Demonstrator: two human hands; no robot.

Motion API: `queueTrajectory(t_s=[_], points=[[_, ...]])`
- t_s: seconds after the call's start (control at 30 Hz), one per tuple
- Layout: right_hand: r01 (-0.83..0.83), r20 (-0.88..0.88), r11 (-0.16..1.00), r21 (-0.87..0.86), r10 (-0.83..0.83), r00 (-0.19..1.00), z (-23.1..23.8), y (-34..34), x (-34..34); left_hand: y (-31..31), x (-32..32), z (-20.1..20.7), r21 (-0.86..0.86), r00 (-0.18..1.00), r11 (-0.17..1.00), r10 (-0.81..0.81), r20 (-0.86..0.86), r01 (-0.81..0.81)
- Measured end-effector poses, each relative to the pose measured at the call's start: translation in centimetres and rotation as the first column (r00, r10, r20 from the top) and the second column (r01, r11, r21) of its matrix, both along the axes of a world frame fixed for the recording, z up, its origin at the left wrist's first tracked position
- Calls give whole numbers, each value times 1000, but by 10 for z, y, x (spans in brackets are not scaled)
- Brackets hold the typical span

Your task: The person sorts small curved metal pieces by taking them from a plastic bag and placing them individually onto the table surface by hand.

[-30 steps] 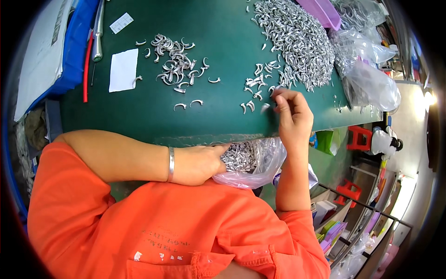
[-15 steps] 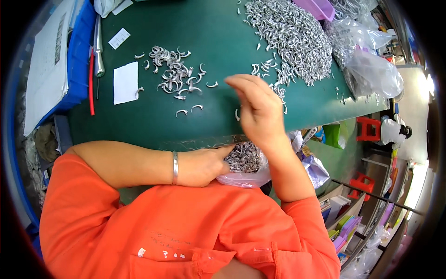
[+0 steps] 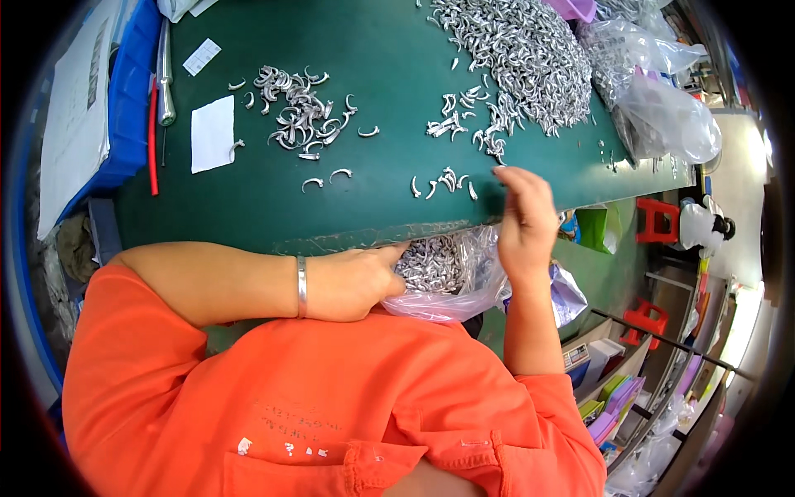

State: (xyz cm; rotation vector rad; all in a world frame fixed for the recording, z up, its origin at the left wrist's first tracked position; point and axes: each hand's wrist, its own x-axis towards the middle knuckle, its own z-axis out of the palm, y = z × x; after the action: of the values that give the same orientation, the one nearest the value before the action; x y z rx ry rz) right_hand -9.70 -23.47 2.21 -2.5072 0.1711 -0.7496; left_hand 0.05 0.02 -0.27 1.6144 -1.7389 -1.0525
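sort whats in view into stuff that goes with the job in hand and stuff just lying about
Likely in the job:
- left hand, at the bag's rim
- clear plastic bag, holding small metal pieces
- right hand, near the table edge
- large heap of curved silver pieces

Apparently just lying about:
- red rod
- white paper
- blue bin

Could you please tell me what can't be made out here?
In the head view:
Whether the right hand holds anything: its own curled shape hides this.
Bottom of the plastic bag: hidden by the metal pieces inside.
Rest of the purple container: cut by the top edge.
Print on the small white label: too small.
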Motion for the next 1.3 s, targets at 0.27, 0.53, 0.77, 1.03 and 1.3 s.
queueTrajectory(t_s=[0.27,0.53,0.77,1.03,1.3], points=[[-137,-197,989,50,144,970,0,6,-10,0,-2,-1,-6,1000,1000,15,21,-15],[-167,-47,980,-106,162,986,7,18,7,0,-2,1,-49,999,999,6,37,-4],[-244,-24,969,-19,244,969,5,25,13,2,-2,-3,-85,1000,996,28,6,-28],[-358,-206,850,385,458,865,7,17,-6,-2,-1,1,14,999,1000,7,-33,-7],[-583,-178,793,174,608,774,-4,30,-1,-5,3,15,105,999,994,-3,-44,8]])
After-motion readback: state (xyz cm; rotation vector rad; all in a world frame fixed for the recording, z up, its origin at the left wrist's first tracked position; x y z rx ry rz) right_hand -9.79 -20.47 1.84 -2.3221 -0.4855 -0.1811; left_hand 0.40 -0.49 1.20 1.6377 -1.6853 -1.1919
